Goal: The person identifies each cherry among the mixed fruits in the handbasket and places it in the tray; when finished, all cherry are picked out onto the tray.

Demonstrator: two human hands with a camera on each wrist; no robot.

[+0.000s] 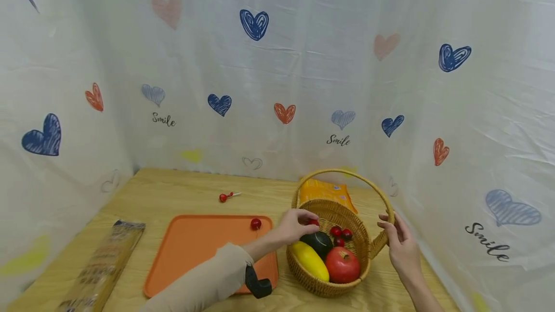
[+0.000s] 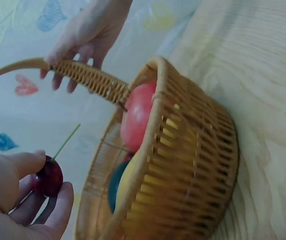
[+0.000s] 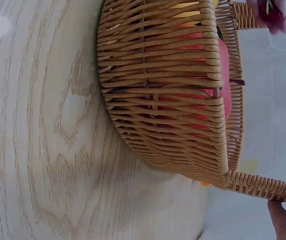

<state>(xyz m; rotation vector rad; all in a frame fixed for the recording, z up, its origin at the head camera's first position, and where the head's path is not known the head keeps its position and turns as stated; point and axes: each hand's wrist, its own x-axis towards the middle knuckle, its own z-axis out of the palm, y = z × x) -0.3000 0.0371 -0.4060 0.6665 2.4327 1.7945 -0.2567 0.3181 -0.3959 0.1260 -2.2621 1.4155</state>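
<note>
My left hand [image 1: 295, 227] pinches a dark red cherry [image 2: 49, 177] by its sides, and its thin green stem points up. This hand is over the left rim of a round wicker basket [image 1: 323, 289]. My right hand [image 1: 403, 247] holds the basket's arched handle [image 1: 342, 171] low on its right side, thumb on one face and fingers on the other. Inside the basket lie a red pomegranate [image 1: 342, 265], a long yellow fruit [image 1: 310, 260], a dark green avocado-like fruit [image 1: 320, 242] and several cherries [image 1: 346, 234].
An orange tray [image 1: 204, 259] lies left of the basket, one cherry [image 1: 256, 224] near its far right corner. Beyond it is a small red round thing with a pale stick [image 1: 223, 198]. An orange packet [image 1: 325, 190] lies behind the basket; a long plastic-wrapped packet [image 1: 104, 264] is far left.
</note>
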